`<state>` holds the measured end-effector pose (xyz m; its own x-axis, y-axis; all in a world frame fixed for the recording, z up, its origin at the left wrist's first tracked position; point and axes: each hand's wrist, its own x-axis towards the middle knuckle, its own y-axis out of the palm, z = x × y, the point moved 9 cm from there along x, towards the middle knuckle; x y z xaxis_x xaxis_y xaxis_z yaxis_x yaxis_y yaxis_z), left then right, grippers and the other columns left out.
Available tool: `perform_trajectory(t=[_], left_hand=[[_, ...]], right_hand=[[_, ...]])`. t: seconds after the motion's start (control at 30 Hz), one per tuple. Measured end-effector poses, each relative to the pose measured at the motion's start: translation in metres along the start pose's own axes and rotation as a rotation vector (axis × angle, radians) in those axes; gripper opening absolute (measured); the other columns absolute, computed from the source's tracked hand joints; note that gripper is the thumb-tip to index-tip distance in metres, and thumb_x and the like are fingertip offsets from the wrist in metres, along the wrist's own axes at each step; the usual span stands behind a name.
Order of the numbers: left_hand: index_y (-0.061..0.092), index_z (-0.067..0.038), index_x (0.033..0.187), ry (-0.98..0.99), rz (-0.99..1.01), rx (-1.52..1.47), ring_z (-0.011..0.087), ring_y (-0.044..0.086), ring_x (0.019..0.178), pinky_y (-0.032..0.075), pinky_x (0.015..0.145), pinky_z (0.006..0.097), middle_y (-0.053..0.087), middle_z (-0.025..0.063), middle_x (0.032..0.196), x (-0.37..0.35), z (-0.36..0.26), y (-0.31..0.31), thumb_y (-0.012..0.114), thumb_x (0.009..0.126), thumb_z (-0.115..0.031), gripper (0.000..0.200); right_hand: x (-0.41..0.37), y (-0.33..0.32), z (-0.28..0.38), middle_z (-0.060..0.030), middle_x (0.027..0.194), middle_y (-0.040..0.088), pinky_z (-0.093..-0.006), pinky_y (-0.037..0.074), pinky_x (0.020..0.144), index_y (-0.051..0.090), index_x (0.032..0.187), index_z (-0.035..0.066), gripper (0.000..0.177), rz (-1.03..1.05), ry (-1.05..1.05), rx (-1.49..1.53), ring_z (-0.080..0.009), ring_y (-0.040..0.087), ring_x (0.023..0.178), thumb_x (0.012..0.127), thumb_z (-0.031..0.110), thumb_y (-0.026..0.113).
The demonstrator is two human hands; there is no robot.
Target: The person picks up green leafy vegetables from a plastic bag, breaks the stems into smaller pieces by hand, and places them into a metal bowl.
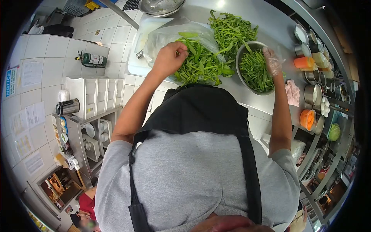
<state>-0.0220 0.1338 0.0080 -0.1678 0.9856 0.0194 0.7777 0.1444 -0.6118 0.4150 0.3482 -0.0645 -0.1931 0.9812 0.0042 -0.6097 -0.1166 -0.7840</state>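
My left hand (170, 58), bare, is over the left edge of a pile of leafy greens (201, 63) on a clear plastic bag (154, 40); its fingers are curled together, and whatever they hold is too small to make out. My right hand (272, 62), in a clear plastic glove, is at the right rim of a metal bowl (239, 71). Its fingers reach down beside the cut green stems (255, 71) in the bowl; the fingertips are partly hidden. Behind the bowl lies a second heap of greens (232, 31).
A white cutting board (137, 69) lies under the bag's left side. Metal bowls (160, 7) stand at the back. Right of the bowl are a pink cloth (292, 92), sauce bottles (304, 62) and an orange-filled container (308, 119). Another person in red (87, 205) is at lower left.
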Motion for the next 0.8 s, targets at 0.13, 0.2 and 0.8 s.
perform_trajectory(t=[0.13, 0.2, 0.8], left_hand=[[0.071, -0.002, 0.111, -0.058, -0.136, 0.242, 0.0368, 0.073, 0.094, 0.058, 0.086, 0.0472, 0.075, 0.0195, 0.105, 0.010, 0.009, -0.016, 0.071, 0.090, -0.013, 0.024], [0.069, -0.002, 0.117, -0.081, -0.380, 0.322, 0.0397, 0.072, 0.101, 0.057, 0.090, 0.0488, 0.074, 0.0227, 0.112, 0.009, 0.029, -0.031, 0.072, 0.090, -0.013, 0.030], [0.077, -0.003, 0.111, 0.144, -0.060, -0.211, 0.0129, 0.064, 0.086, 0.051, 0.079, 0.0288, 0.074, 0.0030, 0.096, -0.014, -0.066, -0.088, 0.076, 0.099, -0.018, 0.020]], right_hand=[[-0.027, -0.003, 0.121, -0.0230, 0.125, 0.074, -0.0452, 0.054, 0.104, 0.072, 0.130, 0.007, 0.047, -0.015, -0.241, -0.144, -0.0388, 0.070, 0.118, 0.104, 0.045, 0.066], [-0.052, 0.030, 0.186, -0.0171, 0.124, 0.074, -0.0408, 0.057, 0.098, 0.070, 0.129, 0.007, 0.041, 0.010, -0.425, -0.031, -0.0342, 0.073, 0.111, 0.105, 0.040, 0.068], [-0.103, 0.033, 0.362, -0.0140, 0.115, 0.075, -0.0467, 0.059, 0.091, 0.075, 0.107, 0.007, 0.019, -0.093, -0.844, 0.135, -0.0361, 0.071, 0.104, 0.091, 0.018, 0.075]])
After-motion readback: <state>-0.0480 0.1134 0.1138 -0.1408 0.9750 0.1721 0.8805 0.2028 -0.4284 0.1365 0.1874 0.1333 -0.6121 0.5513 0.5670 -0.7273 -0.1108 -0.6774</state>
